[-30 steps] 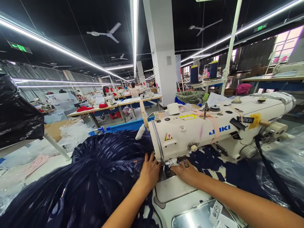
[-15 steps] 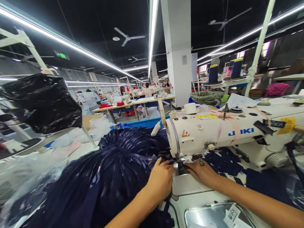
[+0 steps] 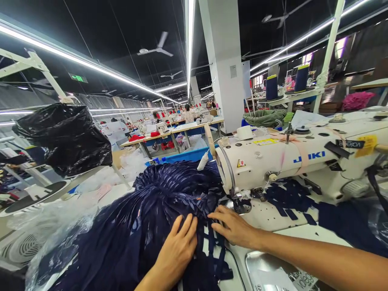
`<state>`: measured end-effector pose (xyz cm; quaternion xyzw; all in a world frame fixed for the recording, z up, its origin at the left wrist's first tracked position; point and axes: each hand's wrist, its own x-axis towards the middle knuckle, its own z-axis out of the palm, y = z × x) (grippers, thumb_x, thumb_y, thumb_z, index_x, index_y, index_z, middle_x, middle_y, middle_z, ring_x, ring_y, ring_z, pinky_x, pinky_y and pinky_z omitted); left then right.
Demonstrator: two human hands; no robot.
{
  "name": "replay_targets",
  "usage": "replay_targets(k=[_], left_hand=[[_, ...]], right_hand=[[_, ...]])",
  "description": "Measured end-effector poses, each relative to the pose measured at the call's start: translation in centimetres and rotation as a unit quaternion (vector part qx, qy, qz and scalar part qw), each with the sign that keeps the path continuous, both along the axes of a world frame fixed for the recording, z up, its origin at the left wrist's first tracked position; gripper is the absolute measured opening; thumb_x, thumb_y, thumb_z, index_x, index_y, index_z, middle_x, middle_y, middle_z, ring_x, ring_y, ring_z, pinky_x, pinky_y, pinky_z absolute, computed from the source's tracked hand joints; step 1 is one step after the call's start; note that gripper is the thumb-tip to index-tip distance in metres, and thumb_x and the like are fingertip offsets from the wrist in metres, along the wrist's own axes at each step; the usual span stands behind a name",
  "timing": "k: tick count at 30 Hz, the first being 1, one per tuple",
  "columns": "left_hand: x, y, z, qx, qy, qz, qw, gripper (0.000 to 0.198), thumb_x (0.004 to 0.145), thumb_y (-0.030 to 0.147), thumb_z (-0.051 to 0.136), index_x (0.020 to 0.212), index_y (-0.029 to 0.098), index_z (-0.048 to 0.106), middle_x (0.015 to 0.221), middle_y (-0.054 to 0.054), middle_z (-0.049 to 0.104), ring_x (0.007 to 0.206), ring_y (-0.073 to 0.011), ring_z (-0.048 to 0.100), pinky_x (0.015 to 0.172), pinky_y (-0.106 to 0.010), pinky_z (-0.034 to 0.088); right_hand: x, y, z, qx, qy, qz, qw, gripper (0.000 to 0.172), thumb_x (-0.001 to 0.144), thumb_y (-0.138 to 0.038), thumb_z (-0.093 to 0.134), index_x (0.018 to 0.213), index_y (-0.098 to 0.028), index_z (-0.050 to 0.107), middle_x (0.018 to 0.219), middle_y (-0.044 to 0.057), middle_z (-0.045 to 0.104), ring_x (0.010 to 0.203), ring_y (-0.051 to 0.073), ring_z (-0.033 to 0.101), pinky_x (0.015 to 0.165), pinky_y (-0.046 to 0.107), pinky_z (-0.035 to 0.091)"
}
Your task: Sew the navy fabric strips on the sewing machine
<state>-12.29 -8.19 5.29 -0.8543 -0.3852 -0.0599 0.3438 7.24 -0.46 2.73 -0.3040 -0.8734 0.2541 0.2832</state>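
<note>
A big heap of dark navy pleated fabric point(image 3: 142, 218) covers the sewing table in front of me. My left hand point(image 3: 177, 248) lies flat on it, fingers stretched out and pressing the cloth. My right hand point(image 3: 232, 228) rests just beside it, fingers extended over the fabric's strips, a short way in front of the presser foot point(image 3: 239, 204). The white JUKI sewing machine point(image 3: 300, 159) stands behind my hands, its head to the left. More navy pieces point(image 3: 287, 198) lie under the machine's arm.
A black plastic bag point(image 3: 65, 137) hangs on a white stand at left. Clear plastic point(image 3: 36, 222) lies along the table's left edge. Two navy thread cones point(image 3: 286, 83) stand behind the machine. A metal tray point(image 3: 273, 275) with labels sits near my right forearm. Other workstations and a white pillar point(image 3: 226, 64) fill the background.
Both hands have drawn back from the needle area toward me, onto the fabric in front of the presser foot. The view has shifted left, showing more of the black bag.
</note>
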Motion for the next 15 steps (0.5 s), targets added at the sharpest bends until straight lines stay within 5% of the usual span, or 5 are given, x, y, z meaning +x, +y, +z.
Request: replay_targets(k=[4,8,12,15], left_hand=[[1.8,-0.2,-2.8,-0.111,-0.142,-0.063,0.982,0.038,0.09,0.021,0.03,0.057,0.019,0.05,0.051,0.0,0.05,0.052,-0.0138,0.049,0.056,-0.027,0.039],[4.4,0.9,-5.2,-0.192,-0.185,-0.118,0.957,0.047,0.092,0.032,0.026,0.05,0.021,0.042,0.041,0.003,0.04,0.038,-0.0103,0.037,0.046,-0.024,0.032],[5.8,4.7,-4.3,-0.211,-0.225,-0.112,0.945,0.036,0.086,0.032,0.04,0.053,0.02,0.043,0.045,0.004,0.046,0.045,-0.0115,0.043,0.052,-0.025,0.033],[5.7,6.7,-2.5,-0.251,-0.22,-0.085,0.939,0.019,0.074,0.026,0.056,0.059,0.02,0.048,0.054,0.003,0.054,0.057,-0.0144,0.051,0.057,-0.025,0.037]], right_hand=[[-4.0,3.1,-0.2,-0.072,0.026,-0.099,0.992,0.034,0.085,-0.028,0.044,0.114,-0.013,0.051,0.11,0.012,0.054,0.105,0.022,0.048,0.09,0.033,0.036],[-7.2,6.3,0.2,-0.106,0.031,-0.178,0.978,0.034,0.089,-0.02,0.033,0.117,-0.007,0.046,0.112,0.018,0.054,0.107,0.024,0.049,0.09,0.036,0.035],[-7.7,7.4,0.9,-0.113,0.024,-0.206,0.972,0.034,0.088,-0.019,0.035,0.116,-0.004,0.046,0.111,0.019,0.056,0.106,0.025,0.05,0.087,0.035,0.037],[-5.3,5.9,1.3,-0.094,0.021,-0.172,0.98,0.035,0.086,-0.024,0.042,0.118,-0.011,0.048,0.115,0.012,0.055,0.108,0.02,0.05,0.088,0.029,0.038]])
